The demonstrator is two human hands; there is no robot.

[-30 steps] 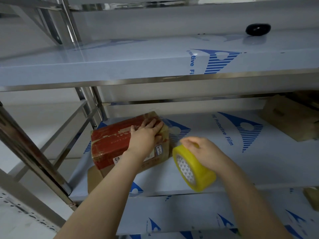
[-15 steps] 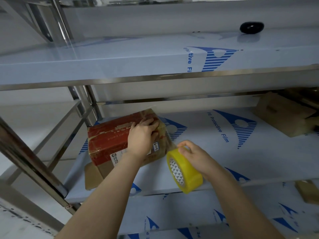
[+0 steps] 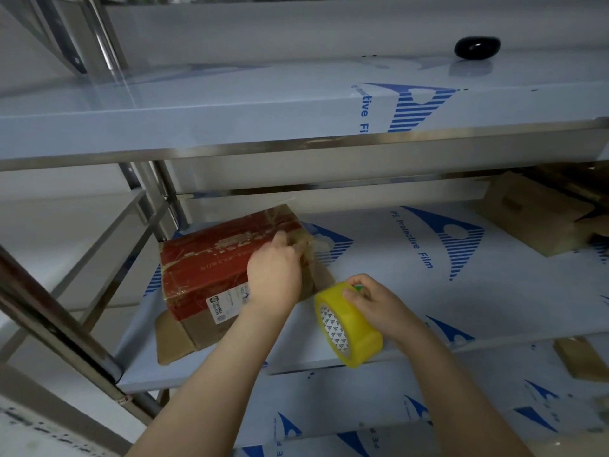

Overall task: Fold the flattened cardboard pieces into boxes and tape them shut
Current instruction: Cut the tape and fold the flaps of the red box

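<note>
A red and brown cardboard box (image 3: 214,265) lies on the middle shelf (image 3: 379,291), with a loose brown flap at its near left corner. My left hand (image 3: 275,278) rests on the box's right end, fingers pressing over the top edge where clear tape runs. My right hand (image 3: 372,301) grips a yellow tape roll (image 3: 349,328) just right of the box, above the shelf's front edge. A clear strip of tape stretches from the roll toward the box.
A plain brown box (image 3: 534,216) sits at the shelf's far right. A black rounded object (image 3: 477,47) lies on the upper shelf (image 3: 230,103). Steel posts (image 3: 66,328) stand to the left. More cardboard (image 3: 580,361) shows on the lower shelf at the right.
My left hand slid toward the box's right end and curled over its edge. My right hand brought the tape roll closer to the box.
</note>
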